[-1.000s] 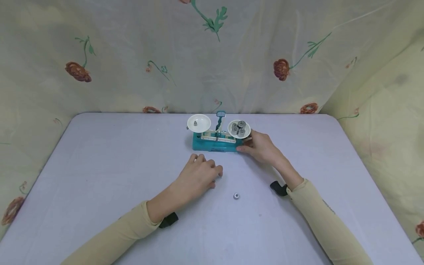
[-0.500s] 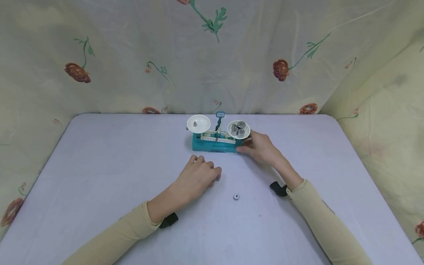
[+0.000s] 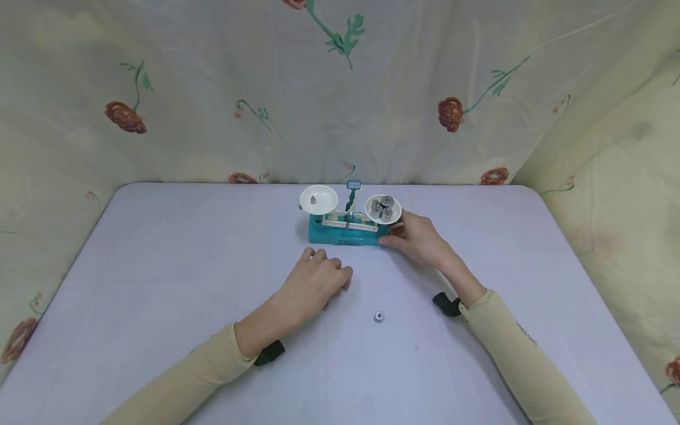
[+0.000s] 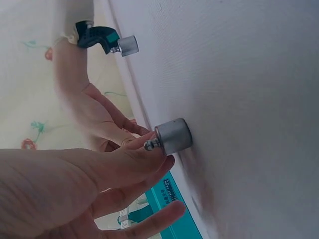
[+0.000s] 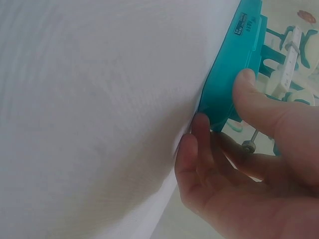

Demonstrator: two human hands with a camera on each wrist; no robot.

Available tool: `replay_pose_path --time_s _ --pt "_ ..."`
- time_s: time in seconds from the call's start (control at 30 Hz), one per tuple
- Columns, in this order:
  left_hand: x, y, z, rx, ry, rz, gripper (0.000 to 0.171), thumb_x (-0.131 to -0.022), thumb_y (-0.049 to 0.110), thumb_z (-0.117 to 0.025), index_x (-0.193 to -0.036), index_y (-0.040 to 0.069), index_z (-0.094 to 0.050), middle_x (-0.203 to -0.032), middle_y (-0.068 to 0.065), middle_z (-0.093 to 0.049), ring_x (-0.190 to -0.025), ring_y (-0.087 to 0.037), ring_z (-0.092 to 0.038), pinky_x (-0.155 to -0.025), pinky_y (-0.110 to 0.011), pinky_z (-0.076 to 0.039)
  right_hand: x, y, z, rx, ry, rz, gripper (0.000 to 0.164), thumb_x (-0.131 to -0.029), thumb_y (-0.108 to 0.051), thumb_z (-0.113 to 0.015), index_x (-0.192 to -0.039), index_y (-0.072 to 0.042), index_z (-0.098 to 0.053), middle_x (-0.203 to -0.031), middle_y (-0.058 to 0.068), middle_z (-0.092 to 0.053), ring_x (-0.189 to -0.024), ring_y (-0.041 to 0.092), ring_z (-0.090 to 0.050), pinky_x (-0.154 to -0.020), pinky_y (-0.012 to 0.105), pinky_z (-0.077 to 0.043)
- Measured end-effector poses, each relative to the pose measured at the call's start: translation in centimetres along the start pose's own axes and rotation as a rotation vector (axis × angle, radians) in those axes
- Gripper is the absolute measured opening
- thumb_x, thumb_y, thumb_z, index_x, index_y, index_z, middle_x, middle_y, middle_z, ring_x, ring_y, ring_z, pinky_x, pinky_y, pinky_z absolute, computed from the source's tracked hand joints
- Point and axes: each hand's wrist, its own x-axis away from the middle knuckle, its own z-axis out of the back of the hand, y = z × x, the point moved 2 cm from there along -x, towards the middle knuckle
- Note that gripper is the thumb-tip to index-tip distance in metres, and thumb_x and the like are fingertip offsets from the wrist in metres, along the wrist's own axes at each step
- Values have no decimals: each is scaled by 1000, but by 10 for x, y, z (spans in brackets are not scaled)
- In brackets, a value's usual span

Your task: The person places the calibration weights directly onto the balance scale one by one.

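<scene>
A teal balance scale (image 3: 345, 236) stands near the table's far edge. Its left pan (image 3: 325, 206) bears one small metal weight (image 3: 313, 200); several larger weights (image 3: 386, 202) sit in the right pan. My right hand (image 3: 419, 238) grips the right end of the base, the thumb on its front in the right wrist view. In front of the scale is my left hand (image 3: 308, 289), fingers loosely bent. In the left wrist view a metal weight (image 4: 173, 137) stands upright on the table close against the thumb, mostly hidden under the hand in the head view.
Another metal weight (image 3: 379, 317) stands upright on the table (image 3: 159, 265), right of the left hand. Black wrist cameras (image 3: 446, 304) sit under both wrists. A flowered cloth (image 3: 393, 136) hangs behind the table's far edge.
My left hand has shifted slightly left, its thumb drawing in beneath the fingers. A weight now shows at its lower edge. The right hand has kept its place on the scale.
</scene>
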Motion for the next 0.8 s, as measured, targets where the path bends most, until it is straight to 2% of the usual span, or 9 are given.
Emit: replay_pose_path --time_s 0.13,0.47,0.63,0.8 --pt "0 -1 1 -27 16 1 12 -93 13 -86 -101 20 -79 -95 -1 -80 -83 -22 -62 -89 -43 -56 -1 -1 0 -2 0 2 60 -101 -20 -77 -151 2 -51 -134 25 -72 -123 41 -72 -109 55 -58" --pt "2 -5 5 -19 41 9 14 -95 12 -84 -105 19 -79 -99 -3 -80 -89 -25 -66 -91 -45 -57 0 1 -2 6 1 -2 63 -101 -21 -77 -154 1 -50 -136 25 -71 -124 42 -72 -111 55 -57" --pt "2 -12 13 17 71 36 13 -97 17 -82 -109 20 -78 -104 -2 -81 -93 -25 -66 -94 -46 -56 0 1 -1 8 6 8 61 -101 -20 -78 -152 1 -51 -135 26 -72 -123 42 -72 -110 55 -58" --pt "1 -20 25 36 129 67 14 -97 20 -81 -111 21 -77 -107 -1 -80 -98 -26 -67 -100 -49 -56 0 -1 0 18 3 0 61 -101 -20 -78 -151 2 -51 -134 26 -72 -123 42 -72 -109 55 -58"
